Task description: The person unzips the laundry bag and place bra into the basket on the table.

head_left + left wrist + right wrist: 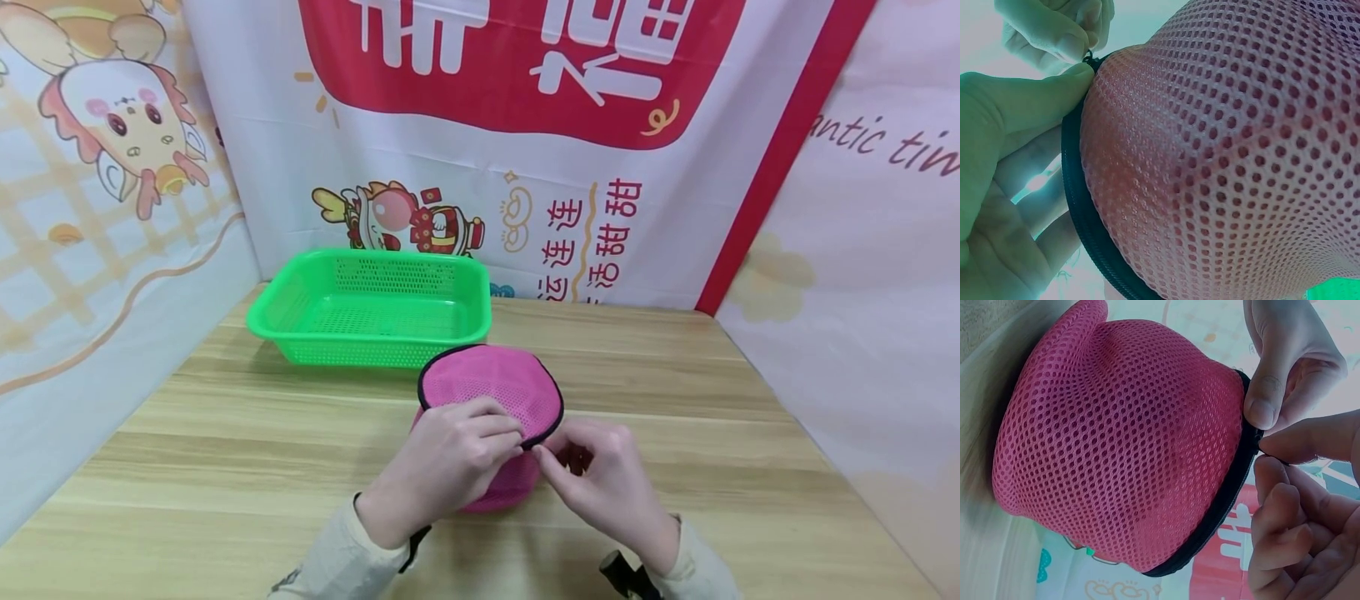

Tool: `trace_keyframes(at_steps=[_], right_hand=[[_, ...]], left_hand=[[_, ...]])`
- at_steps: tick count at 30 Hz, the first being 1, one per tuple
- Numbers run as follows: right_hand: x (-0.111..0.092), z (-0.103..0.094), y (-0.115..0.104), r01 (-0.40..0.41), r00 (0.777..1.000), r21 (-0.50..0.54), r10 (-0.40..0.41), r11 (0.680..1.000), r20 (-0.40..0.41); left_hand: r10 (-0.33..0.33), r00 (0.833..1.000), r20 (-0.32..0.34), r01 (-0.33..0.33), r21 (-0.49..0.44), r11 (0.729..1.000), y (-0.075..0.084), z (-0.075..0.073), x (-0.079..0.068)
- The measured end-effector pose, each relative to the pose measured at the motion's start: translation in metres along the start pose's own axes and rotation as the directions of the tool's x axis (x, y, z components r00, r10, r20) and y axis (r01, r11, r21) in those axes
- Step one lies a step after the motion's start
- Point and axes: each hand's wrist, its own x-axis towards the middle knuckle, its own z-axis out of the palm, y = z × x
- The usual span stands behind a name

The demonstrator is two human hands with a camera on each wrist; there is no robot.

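Your left grip [453, 454] pinches the zip [1233, 487] on the bag [495, 383], which sits on the worktop [675, 375]; your right grip [611, 475] pinches the pull [1089, 57]. You seem to be working it along; the next move likely calls for holding the zip taut and drawing evenly.

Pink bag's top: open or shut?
Looks shut: the top lies across the pink mesh bag, no gap showing along the visible black rim. Whether fully zipped, cannot tell: left hand and right hand cover part of it.

Pink mesh bag [495, 382], black-zipped rim, standing on table [712, 467]
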Motion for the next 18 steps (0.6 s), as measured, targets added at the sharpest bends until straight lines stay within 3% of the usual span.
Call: trace_keyframes(at_steps=[10,18], right_hand=[[-0.0005,-0.0005,0.0013,0.004,1.000,0.049,-0.004,0.999,-0.012],[-0.0004,0.0041,0.0009,0.110,0.991,0.073,-0.104,0.991,-0.079]], left_hand=[[-0.022,0.999,-0.024,0.021,-0.038,0.999,0.0002,-0.0011,0.0009],[-0.021,1.000,-0.022,0.019,-0.058,0.998,0.0035,0.0022,0.0032]])
